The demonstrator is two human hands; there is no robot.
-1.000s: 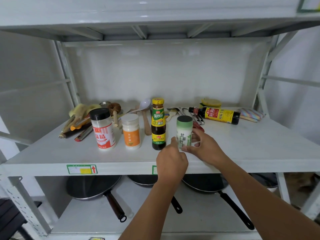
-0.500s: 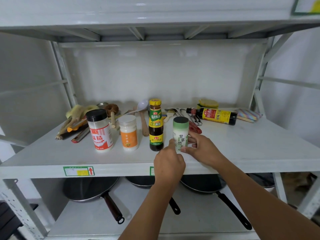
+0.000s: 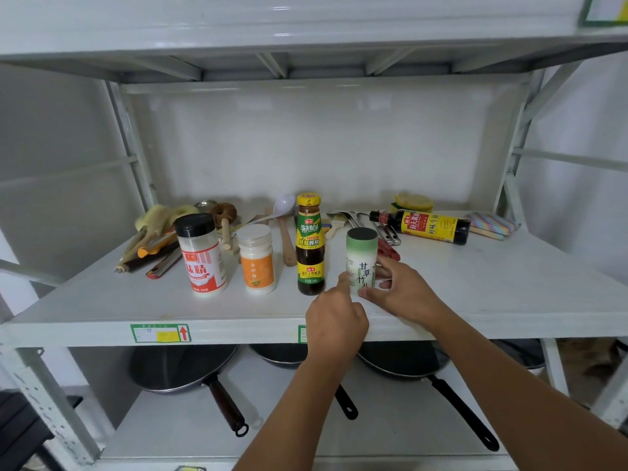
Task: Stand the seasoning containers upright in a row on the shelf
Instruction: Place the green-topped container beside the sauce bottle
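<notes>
Four containers stood upright in a row near the front of the white shelf [image 3: 475,294]. From left to right they were a black-capped jar [image 3: 202,254], a white jar [image 3: 256,258] with an orange label, a dark sauce bottle [image 3: 310,244] with a yellow cap, and a green shaker [image 3: 361,260].

The right hand [image 3: 402,290] grasped the green shaker low down, thumb at the near side and fingers round the far right side. The left hand [image 3: 336,321] was loosely curled just in front, its forefinger touching the shaker's lower left side beside the sauce bottle.

A fifth container, a soy bottle [image 3: 423,226], lay on its side at the far right of the shelf, cap pointing left. Utensils [image 3: 153,239] were heaped at the far left behind the row. Pans [image 3: 183,367] sat on the lower shelf.
</notes>
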